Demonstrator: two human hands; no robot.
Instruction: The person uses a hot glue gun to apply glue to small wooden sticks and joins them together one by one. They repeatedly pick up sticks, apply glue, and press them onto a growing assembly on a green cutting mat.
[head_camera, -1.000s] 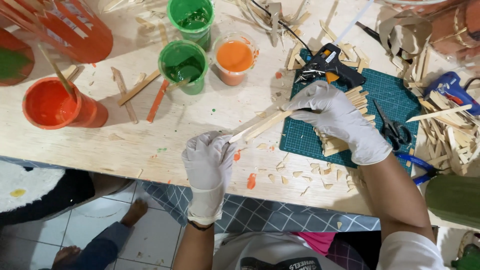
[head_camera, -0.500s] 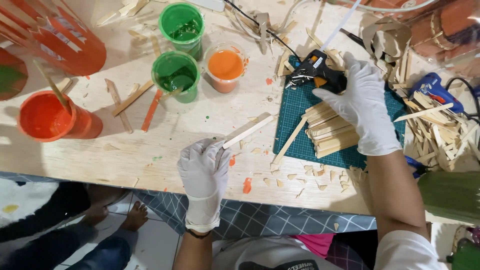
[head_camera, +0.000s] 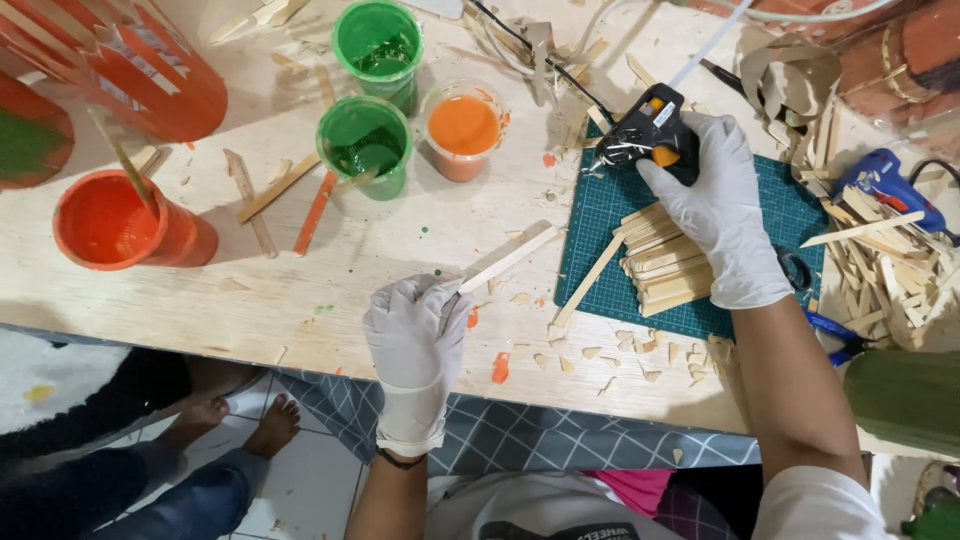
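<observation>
Left gloved hand (head_camera: 415, 335): grip closed on flat pale wooden stick (head_camera: 508, 260). Right gloved hand (head_camera: 722, 210): grip closed on black-and-orange glue gun (head_camera: 640, 132), above green cutting mat (head_camera: 605, 215).

Glue gun label (head_camera: 664, 113): small pale rectangular sticker on the black body, at one o'clock.
Packages, signs, screens: none to be seen.

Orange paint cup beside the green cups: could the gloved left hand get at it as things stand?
Probably yes: the clear cup of orange paint stands across bare tabletop from the left hand, but that hand already holds a flat wooden stick.
</observation>
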